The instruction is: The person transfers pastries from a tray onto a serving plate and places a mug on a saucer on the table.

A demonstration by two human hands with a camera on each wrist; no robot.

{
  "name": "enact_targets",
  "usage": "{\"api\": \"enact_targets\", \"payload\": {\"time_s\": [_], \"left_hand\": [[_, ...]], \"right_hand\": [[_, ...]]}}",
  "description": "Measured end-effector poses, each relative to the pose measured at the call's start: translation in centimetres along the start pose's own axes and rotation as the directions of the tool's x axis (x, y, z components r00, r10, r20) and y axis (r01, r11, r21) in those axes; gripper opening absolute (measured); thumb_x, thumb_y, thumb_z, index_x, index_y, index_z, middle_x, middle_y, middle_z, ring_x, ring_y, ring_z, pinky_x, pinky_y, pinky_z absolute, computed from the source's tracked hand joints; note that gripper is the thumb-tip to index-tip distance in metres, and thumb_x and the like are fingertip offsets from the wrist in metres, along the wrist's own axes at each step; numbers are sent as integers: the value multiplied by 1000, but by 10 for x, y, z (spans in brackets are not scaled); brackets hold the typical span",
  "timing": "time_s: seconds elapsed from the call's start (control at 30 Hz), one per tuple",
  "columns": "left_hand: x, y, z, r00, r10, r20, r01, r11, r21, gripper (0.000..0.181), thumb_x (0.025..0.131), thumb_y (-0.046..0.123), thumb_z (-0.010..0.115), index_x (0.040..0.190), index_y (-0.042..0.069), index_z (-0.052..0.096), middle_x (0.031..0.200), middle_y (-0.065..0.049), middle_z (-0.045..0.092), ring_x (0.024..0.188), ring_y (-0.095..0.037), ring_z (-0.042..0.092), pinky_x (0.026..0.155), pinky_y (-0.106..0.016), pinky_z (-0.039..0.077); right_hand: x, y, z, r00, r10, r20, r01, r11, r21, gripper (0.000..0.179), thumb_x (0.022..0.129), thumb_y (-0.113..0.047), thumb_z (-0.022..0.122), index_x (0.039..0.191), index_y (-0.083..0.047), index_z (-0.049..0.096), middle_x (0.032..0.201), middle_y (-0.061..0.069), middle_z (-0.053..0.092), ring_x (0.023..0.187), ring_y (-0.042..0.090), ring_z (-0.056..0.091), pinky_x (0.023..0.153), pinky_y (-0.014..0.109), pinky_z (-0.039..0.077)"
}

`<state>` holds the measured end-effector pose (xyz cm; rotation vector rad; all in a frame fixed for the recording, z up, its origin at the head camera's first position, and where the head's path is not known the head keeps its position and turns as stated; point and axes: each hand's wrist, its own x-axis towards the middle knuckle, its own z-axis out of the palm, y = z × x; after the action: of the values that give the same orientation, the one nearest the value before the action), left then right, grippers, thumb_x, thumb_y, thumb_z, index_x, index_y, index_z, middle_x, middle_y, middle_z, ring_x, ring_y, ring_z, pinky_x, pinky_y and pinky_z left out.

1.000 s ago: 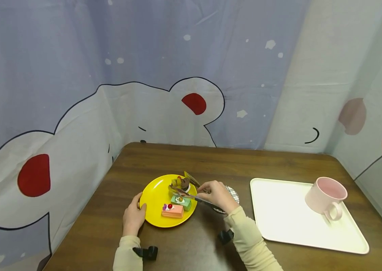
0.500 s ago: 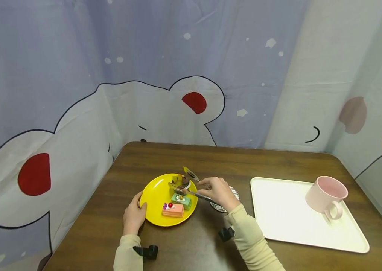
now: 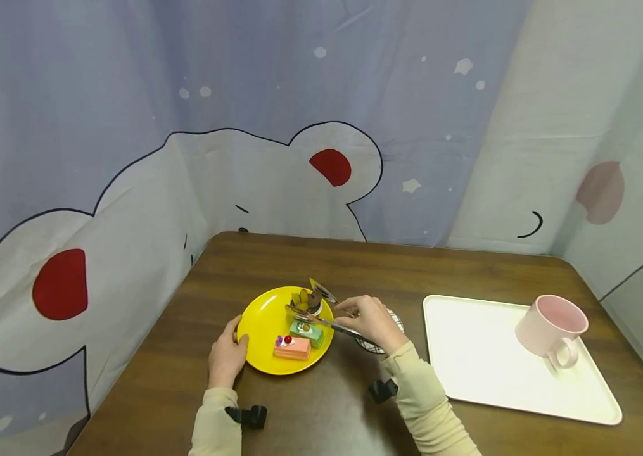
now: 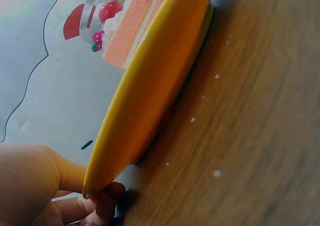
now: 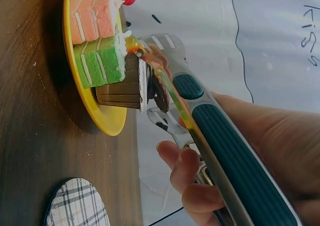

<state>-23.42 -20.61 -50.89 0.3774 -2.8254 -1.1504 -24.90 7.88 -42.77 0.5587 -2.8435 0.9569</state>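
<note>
My left hand (image 3: 227, 352) pinches the near-left rim of a yellow plate (image 3: 258, 316), thumb on top and fingers below in the left wrist view. On the plate are a pink cake slice (image 3: 292, 348), a green cake slice (image 3: 308, 334) and a chocolate cupcake (image 5: 120, 88) in a brown case. My right hand (image 3: 374, 323) holds metal tongs with dark green grips (image 5: 235, 156). The tongs' two ends are spread apart at the cupcake's top, one on either side in the head view. Whether they touch it I cannot tell.
A round checked coaster (image 5: 77, 206) lies on the wooden table (image 3: 310, 418), partly under my right hand. To the right, a white tray (image 3: 475, 354) bears a pink mug (image 3: 549, 326). A printed curtain (image 3: 253, 183) hangs behind the table.
The tongs' ends have spread a little wider around the cupcake over the last second. My left hand has kept its hold on the plate. The head view has shifted slightly.
</note>
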Motion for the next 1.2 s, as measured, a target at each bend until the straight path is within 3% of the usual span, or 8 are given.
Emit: {"api": "enact_targets", "payload": {"time_s": [0.17,0.4,0.57,0.77,0.97,1.2], "left_hand": [[1,0,1,1000,-3,-4,4,1000,6,48,89,20,48,135,11,37,88,-11,57,69,-20,48,64,-32,37],[0,1,0,1000,-10,-2,10,1000,2,47,90,19,48,135,11,37,88,-12,56,70,-21,47,66,-33,37],[0,0,0,1000,-8,0,8,1000,4,47,90,19,48,135,11,37,85,-11,55,69,-21,47,65,-32,37],[0,1,1,1000,-9,-3,9,1000,-6,47,90,19,48,135,10,36,91,-13,56,75,-23,48,71,-38,39],[0,3,1,1000,-9,-5,9,1000,-8,47,90,18,48,135,10,37,92,-14,56,75,-23,48,71,-38,39],[-1,4,-1,1000,-14,4,14,1000,-5,48,90,18,48,135,10,36,88,-12,55,72,-21,47,68,-35,38]], "right_hand": [[0,1,1,1000,25,17,-25,1000,8,27,72,-30,72,95,-18,71,91,4,70,74,13,60,62,28,44],[0,1,5,1000,-18,1,18,1000,16,29,71,-29,72,96,-15,70,91,6,69,74,14,60,61,28,45],[7,-2,13,1000,10,19,-11,998,54,31,72,-25,72,99,-11,69,93,7,69,74,17,61,63,29,46],[16,-11,21,999,14,37,-15,999,28,33,75,-28,70,103,-11,68,93,7,69,70,16,59,57,26,43],[18,-18,24,1000,-1,11,1,1000,9,34,75,-29,69,104,-11,68,98,9,69,78,21,63,61,30,46],[18,-18,24,1000,5,6,-5,1000,-4,38,74,-32,70,106,-13,67,91,9,69,59,11,49,51,24,36]]}}
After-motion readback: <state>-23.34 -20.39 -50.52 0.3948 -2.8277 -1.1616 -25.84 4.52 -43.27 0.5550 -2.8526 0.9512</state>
